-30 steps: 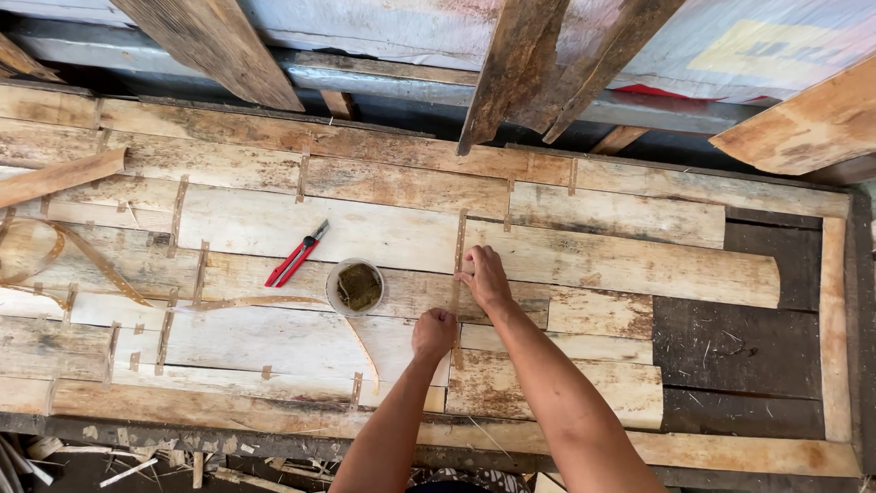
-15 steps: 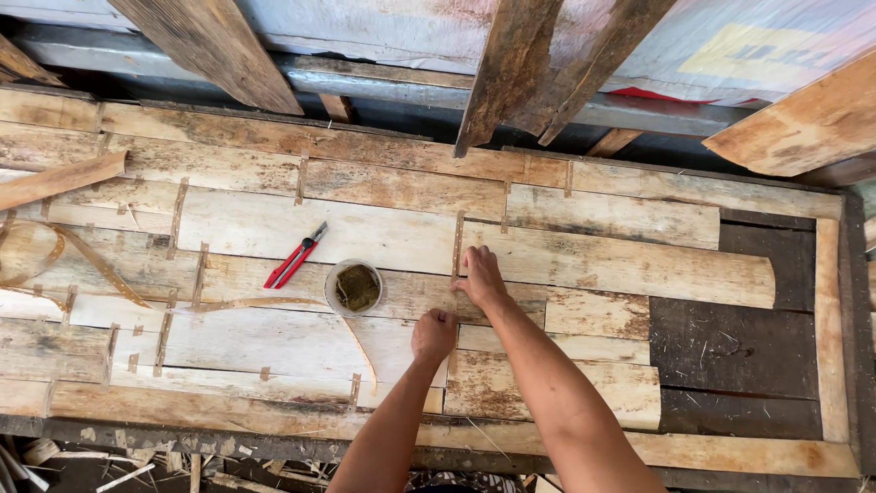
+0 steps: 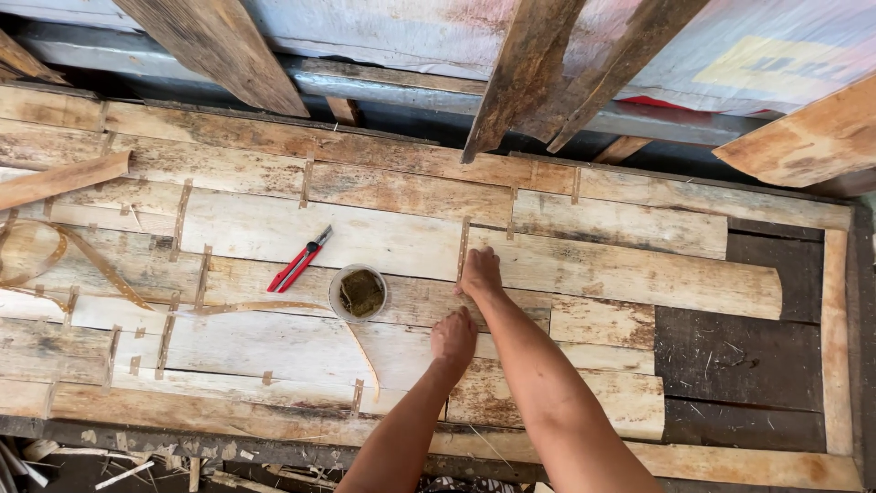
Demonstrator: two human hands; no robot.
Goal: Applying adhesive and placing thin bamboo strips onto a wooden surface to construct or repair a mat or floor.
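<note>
Pale flat veneer sheets (image 3: pixel 301 233) are lying patched together; right hand (image 3: pixel 480 272) is pressing fingers together onto a seam, left hand (image 3: pixel 453 335) resting curled nearby.

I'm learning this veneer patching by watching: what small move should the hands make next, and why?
Probably slide the right hand down along the short vertical strip at the seam, pressing it flat. That hand already rests at the strip's lower end, the left hand braces the pale sheet below, and the pot sits close by.

Fingertips (image 3: pixel 464 275) hidden against sheet seam
</note>
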